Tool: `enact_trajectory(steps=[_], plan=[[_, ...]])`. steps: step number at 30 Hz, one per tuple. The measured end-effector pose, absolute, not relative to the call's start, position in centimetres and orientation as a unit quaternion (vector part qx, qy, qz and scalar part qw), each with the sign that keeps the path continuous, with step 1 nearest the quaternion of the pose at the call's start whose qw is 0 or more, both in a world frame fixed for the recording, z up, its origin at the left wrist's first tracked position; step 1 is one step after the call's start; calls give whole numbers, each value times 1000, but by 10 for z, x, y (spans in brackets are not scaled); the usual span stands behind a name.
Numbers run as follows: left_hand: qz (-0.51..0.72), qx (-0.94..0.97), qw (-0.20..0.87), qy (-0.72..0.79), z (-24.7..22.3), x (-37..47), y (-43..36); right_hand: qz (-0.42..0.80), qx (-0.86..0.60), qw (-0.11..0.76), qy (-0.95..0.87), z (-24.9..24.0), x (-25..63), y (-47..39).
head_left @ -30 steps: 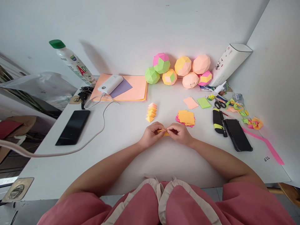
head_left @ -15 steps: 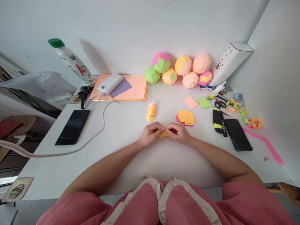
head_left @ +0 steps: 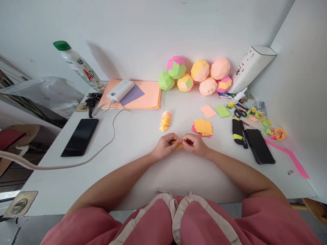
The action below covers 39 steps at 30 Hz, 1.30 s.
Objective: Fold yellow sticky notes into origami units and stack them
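Between my two hands is a small orange piece of paper (head_left: 179, 145), partly hidden by the fingers. My left hand (head_left: 166, 146) pinches its left side, and my right hand (head_left: 195, 144) pinches its right side, with the fingertips almost meeting at the top edge. Just beyond my left hand stands a row of folded paper pieces (head_left: 165, 121), orange in front and pink behind. Past my right hand lies a stack of orange and pink paper squares (head_left: 203, 127). Pink squares (head_left: 208, 111) and green squares (head_left: 222, 111) lie farther back.
Several paper balls (head_left: 185, 82) rest against the wall. To the right are a glue bottle (head_left: 236, 98), scissors (head_left: 240, 113), a yellow-black cutter (head_left: 237, 132), a black phone (head_left: 260, 146) and paper scraps. Leftward are another phone (head_left: 79, 137), a power bank (head_left: 121, 90) with cable and a spray bottle (head_left: 81, 69).
The orange paper has tilted slightly and its top edge now shows between the fingertips. Both hands stay in nearly the same place.
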<state>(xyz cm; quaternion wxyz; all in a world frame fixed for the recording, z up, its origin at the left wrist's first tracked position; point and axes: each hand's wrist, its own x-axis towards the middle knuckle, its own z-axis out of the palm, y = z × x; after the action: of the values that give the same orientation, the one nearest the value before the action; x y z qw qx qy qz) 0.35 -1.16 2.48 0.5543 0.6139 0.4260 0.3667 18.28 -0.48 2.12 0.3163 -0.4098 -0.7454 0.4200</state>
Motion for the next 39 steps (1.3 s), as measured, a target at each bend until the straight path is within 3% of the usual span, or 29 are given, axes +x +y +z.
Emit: enact_trajectory(steps=[39], plan=[[370, 579, 589, 424, 23, 3, -11, 441, -419, 313, -730, 21, 184, -4]])
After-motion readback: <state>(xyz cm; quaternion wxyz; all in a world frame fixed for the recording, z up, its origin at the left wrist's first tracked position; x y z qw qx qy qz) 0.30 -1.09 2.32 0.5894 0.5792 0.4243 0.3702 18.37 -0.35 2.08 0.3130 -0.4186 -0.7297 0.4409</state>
